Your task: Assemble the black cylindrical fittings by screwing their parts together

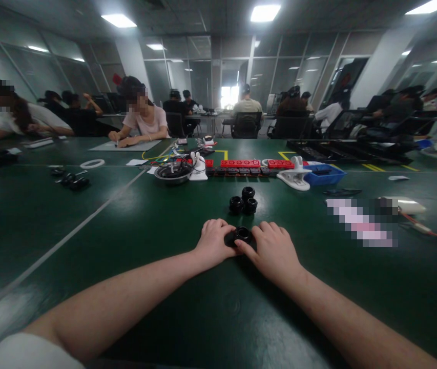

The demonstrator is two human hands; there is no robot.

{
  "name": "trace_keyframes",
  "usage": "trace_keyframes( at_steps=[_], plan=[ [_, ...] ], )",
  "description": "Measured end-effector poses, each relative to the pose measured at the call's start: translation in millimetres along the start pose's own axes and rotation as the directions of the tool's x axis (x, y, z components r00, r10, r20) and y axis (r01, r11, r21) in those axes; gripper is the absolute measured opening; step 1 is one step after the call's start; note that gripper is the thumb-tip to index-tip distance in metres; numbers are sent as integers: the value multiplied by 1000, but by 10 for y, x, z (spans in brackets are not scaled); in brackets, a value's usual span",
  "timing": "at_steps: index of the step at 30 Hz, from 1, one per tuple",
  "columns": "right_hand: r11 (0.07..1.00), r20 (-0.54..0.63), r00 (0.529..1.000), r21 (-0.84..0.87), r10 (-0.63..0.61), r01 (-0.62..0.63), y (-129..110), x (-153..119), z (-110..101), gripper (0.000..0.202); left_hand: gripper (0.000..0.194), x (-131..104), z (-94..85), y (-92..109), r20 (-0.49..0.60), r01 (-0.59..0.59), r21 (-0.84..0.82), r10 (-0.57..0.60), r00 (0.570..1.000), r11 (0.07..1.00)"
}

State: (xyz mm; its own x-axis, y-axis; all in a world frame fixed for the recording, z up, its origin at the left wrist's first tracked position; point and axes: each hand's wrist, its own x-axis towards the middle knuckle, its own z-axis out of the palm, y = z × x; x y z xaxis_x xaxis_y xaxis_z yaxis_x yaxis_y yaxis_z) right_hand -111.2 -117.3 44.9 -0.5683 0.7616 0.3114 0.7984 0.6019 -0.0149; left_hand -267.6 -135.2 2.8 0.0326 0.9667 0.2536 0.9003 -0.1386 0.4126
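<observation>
A short black hollow round part (243, 234) stands on the green table with its opening facing up. My left hand (215, 241) has its fingers wrapped around the left side of it. From the other side my right hand (274, 251) grips it too, thumb in front and fingers behind. Just beyond my hands, three similar black round parts (248, 193) sit close together. Whether anything else is between my fingers is hidden.
Farther back lie a row of red blocks (240, 163), a round dark tray (172, 173), a white clip stand (296, 174) and a blue bin (324, 175). Black parts (74, 180) lie at left. Across the green table (126, 225), a person (141, 115) sits with both hands on a board.
</observation>
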Motion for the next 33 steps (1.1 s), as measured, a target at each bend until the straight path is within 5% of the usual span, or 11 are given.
trace_keyframes(
  at_steps=[12,22,33],
  plan=[
    [964,38,999,264,3,-13,-15,63,-13,23,43,-6,-42,34,21,8,8,-8,1000,1000],
    [975,7,1000,222,24,-25,-35,104,7,37,42,-2,-32,31,28,13,16,-14,999,1000],
    [961,-5,999,274,-38,38,-52,131,68,26,33,1,-63,53,54,30,12,-30,998,999]
  ],
)
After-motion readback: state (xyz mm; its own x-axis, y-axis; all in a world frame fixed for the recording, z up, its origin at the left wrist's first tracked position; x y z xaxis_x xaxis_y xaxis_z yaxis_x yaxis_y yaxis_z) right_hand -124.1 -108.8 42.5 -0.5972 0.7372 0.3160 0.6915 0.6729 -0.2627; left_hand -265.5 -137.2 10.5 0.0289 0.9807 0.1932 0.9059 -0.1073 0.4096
